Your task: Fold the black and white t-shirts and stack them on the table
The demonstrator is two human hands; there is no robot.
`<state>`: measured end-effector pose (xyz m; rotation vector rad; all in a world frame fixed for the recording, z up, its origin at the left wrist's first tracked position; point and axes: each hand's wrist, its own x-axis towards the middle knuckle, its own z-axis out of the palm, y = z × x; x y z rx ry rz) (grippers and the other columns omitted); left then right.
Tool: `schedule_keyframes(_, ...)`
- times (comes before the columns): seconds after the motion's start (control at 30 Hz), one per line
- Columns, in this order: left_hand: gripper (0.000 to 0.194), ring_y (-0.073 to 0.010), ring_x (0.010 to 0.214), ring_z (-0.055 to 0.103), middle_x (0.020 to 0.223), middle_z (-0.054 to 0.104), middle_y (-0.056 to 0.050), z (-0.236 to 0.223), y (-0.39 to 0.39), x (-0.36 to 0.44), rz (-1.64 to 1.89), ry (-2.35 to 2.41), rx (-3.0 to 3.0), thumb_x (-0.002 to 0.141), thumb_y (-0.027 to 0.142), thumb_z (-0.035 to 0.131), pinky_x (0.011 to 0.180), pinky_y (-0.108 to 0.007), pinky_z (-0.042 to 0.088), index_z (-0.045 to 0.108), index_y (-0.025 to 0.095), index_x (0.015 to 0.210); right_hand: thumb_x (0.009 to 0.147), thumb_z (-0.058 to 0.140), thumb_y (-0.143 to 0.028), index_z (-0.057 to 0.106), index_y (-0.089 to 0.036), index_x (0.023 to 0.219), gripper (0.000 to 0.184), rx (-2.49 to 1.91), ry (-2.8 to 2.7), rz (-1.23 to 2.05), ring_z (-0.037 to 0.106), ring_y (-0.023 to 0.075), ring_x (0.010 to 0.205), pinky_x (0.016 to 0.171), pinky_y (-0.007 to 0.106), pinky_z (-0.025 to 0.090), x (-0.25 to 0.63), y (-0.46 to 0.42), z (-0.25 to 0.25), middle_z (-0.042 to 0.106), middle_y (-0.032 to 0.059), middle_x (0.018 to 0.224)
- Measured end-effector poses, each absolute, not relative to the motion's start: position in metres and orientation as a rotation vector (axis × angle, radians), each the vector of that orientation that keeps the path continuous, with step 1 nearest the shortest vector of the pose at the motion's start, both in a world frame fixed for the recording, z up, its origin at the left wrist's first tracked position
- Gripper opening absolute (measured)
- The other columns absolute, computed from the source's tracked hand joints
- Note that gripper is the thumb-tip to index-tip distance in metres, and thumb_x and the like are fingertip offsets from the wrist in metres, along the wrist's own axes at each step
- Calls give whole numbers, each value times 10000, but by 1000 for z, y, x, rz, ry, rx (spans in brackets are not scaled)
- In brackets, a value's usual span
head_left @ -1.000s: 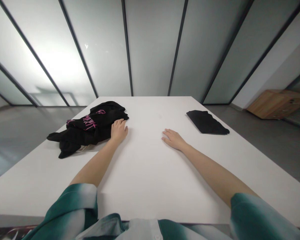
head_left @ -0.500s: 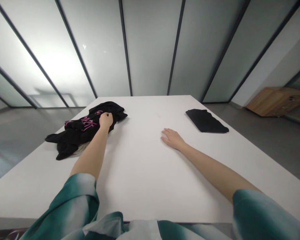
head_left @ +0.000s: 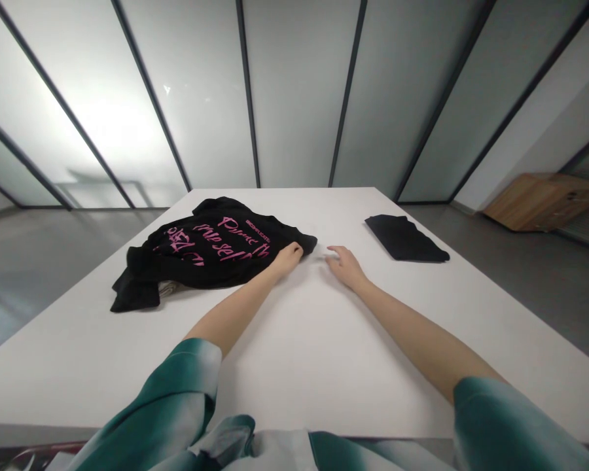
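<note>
Your black garment (head_left: 216,245) with pink lettering spreads across the left and middle of the white table (head_left: 294,353), a bit of pale fabric (head_left: 167,288) showing beneath its near edge. Your left hand (head_left: 288,258) pinches the garment near its right end. Beside that end, your right hand (head_left: 344,265) is open, fingers slightly curled, holding nothing. Farther right lies a flat, folded black cloth (head_left: 406,238).

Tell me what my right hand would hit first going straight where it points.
Probably the near end of the black shirt, where your left hand grips it, just past the fingertips of your right hand. Depth is unclear, so it might pass slightly beyond.
</note>
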<state>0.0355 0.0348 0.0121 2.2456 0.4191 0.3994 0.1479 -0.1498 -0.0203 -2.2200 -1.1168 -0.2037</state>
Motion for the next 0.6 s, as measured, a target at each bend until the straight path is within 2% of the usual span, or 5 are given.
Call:
schedule_keyframes(0.13,172,-202,971,643,1014,714,-43,10,29,20,295,187,2379,895,221,499,968,-345,477,661,191,945,814,534,-263,561,-188,1332,524,-2050,-1267,-328,534,306,1264,1084,525,412,150,-146,-28,604,143,1337)
schedule_keyframes(0.27,224,-201,1022,648,1112,707,-62,23,40,6,254,42,2389,889,229,515,981,-330,489,654,184,1059,775,586,-262,328,-155,1525,800,-2014,-1576,-205,351,316,1438,1160,517,321,144,-137,-29,366,174,1566)
schedule_keyframes(0.37,323,-200,1114,632,1216,681,-75,35,54,-8,266,-67,2405,890,251,528,1018,-335,479,609,187,1196,781,632,-330,141,-152,1589,962,-2095,-1520,-189,262,337,1478,1149,522,331,140,-130,-17,214,187,1628)
schedule_keyframes(0.47,375,-214,1143,624,1257,663,-98,54,76,-25,424,-25,2506,898,293,519,1022,-350,478,593,170,1244,746,706,-432,191,-222,1589,1010,-2242,-1556,-122,314,394,1438,1087,532,393,131,-118,3,121,165,1655)
schedule_keyframes(0.6,354,-245,1104,637,1188,693,-91,90,122,-52,579,306,2686,890,360,520,1010,-375,477,649,173,1162,787,674,-444,374,-266,1533,824,-2460,-1638,-39,455,409,1319,1009,516,448,108,-88,22,375,159,1555)
